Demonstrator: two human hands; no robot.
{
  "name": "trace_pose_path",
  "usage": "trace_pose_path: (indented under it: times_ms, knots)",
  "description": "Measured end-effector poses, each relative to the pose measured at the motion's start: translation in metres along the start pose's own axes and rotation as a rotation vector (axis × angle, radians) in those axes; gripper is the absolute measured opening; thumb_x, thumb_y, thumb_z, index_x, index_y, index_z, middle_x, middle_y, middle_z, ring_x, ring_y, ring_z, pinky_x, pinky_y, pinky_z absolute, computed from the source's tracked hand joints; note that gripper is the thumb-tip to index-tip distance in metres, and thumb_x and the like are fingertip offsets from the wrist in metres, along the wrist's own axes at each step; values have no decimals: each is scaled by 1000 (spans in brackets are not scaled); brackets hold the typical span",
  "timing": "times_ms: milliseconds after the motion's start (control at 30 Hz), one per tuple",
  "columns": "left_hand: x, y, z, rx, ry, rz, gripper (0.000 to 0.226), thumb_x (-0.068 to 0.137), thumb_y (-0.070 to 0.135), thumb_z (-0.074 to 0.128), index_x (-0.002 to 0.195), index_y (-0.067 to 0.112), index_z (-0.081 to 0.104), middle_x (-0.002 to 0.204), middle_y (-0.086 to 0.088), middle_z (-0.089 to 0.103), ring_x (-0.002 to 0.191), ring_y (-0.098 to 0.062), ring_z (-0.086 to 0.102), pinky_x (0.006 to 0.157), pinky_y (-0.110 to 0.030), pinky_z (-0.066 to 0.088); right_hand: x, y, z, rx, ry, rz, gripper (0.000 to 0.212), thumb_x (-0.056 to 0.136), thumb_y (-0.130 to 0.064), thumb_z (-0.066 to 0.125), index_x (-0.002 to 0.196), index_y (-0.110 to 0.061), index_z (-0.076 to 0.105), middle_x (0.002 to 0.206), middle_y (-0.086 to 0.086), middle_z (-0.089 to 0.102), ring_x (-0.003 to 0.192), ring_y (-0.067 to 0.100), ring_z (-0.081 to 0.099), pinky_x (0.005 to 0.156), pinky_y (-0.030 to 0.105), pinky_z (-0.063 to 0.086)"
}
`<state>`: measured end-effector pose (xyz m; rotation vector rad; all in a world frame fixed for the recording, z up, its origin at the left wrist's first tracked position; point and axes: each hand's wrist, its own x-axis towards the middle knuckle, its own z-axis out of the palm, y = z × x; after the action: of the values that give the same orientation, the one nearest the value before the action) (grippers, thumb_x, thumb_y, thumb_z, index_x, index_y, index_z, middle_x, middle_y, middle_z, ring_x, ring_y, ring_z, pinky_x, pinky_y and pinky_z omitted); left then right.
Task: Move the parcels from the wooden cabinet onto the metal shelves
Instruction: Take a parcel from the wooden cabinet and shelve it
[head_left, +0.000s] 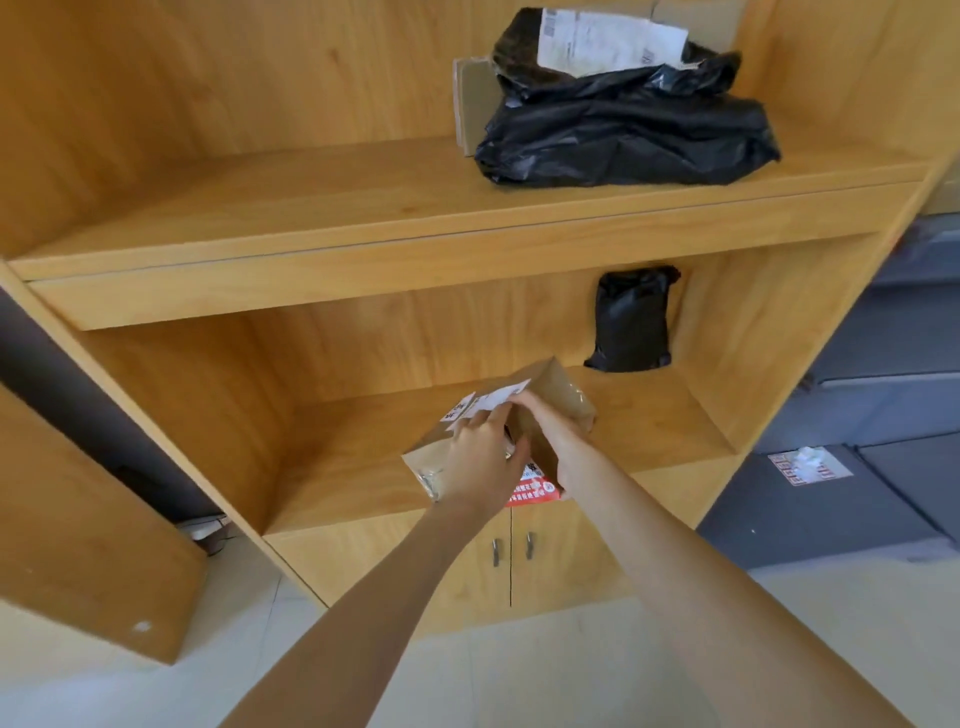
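A brown cardboard parcel with a white label and red tape lies tilted on the lower shelf of the wooden cabinet. My left hand grips its near top, fingers curled over the label edge. My right hand holds the box's right side, partly hidden behind my left hand. A small black bag parcel leans against the back wall of the same shelf. On the upper shelf lies a large black bag parcel with a white label, beside a flat cardboard piece.
Closed cabinet doors with two metal handles sit below the lower shelf. Grey units stand to the right of the cabinet. An open wooden door panel stands at the left. Pale tiled floor lies beneath.
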<state>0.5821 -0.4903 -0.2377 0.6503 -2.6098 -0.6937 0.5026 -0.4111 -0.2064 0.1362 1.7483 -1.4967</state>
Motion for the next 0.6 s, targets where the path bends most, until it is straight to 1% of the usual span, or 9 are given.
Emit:
trace_pose_path:
  times_ms: [100, 167, 233, 300, 333, 400, 433, 533, 600]
  knots:
    - [-30, 27, -6, -136, 92, -47, 39, 95, 43, 48, 122, 17, 58, 104, -5, 67, 95, -27, 59, 76, -33, 45, -19, 17, -31, 5, 59, -94, 82, 60, -55, 78, 123, -35, 30, 113, 5, 55, 93, 24, 60, 79, 40, 53]
    - [-44, 33, -14, -237, 143, -172, 47, 92, 54, 48, 122, 18, 57, 109, -4, 66, 97, -27, 59, 78, -35, 47, -33, 26, -56, -26, 38, -88, 93, 49, -64, 78, 127, -33, 37, 112, 5, 59, 92, 24, 63, 73, 37, 53]
    - [-53, 30, -25, -383, 184, -365, 57, 86, 61, 51, 124, 19, 53, 120, -7, 62, 107, -29, 57, 87, -38, 47, -52, 25, -79, -55, -22, -90, 83, 60, -64, 75, 127, -34, 37, 108, 7, 60, 91, 24, 64, 70, 33, 53]
    - [-59, 27, -40, -572, 225, -565, 61, 88, 52, 57, 135, 16, 46, 132, -8, 54, 118, -27, 50, 93, -34, 39, -72, 22, -103, -94, -121, -129, 67, 73, -56, 71, 126, -32, 38, 105, 7, 59, 89, 22, 64, 64, 30, 51]
    - [-63, 23, -49, -673, 216, -646, 63, 88, 49, 59, 139, 16, 42, 134, -8, 51, 119, -26, 49, 94, -35, 37, -81, 19, -114, -105, -163, -155, 63, 75, -53, 71, 126, -31, 40, 105, 6, 59, 90, 22, 63, 64, 30, 50]
    - [-74, 18, -66, -846, 121, -784, 75, 78, 57, 65, 139, 20, 41, 129, -4, 53, 112, -24, 51, 96, -38, 40, -94, 14, -128, -89, -247, -205, 64, 74, -49, 72, 127, -27, 44, 110, 7, 60, 96, 24, 62, 70, 32, 51]
    - [-81, 17, -73, -905, 35, -824, 77, 73, 61, 67, 135, 23, 45, 126, -4, 57, 110, -25, 55, 98, -43, 43, -99, 12, -132, -76, -282, -218, 69, 69, -49, 74, 128, -26, 47, 115, 8, 60, 100, 25, 62, 75, 34, 52]
    - [-98, 20, -89, -1175, -152, -772, 41, 81, 52, 62, 112, 26, 61, 110, -8, 68, 104, -32, 61, 99, -56, 42, -113, 9, -134, -45, -363, -269, 70, 61, -49, 80, 123, -31, 51, 125, 8, 57, 113, 28, 56, 90, 39, 50]
    - [-105, 28, -100, -1343, -195, -688, 31, 85, 45, 57, 109, 26, 65, 105, -9, 70, 100, -34, 62, 99, -60, 39, -120, 7, -133, -24, -381, -315, 68, 61, -49, 79, 122, -32, 52, 127, 7, 56, 115, 27, 55, 93, 40, 48]
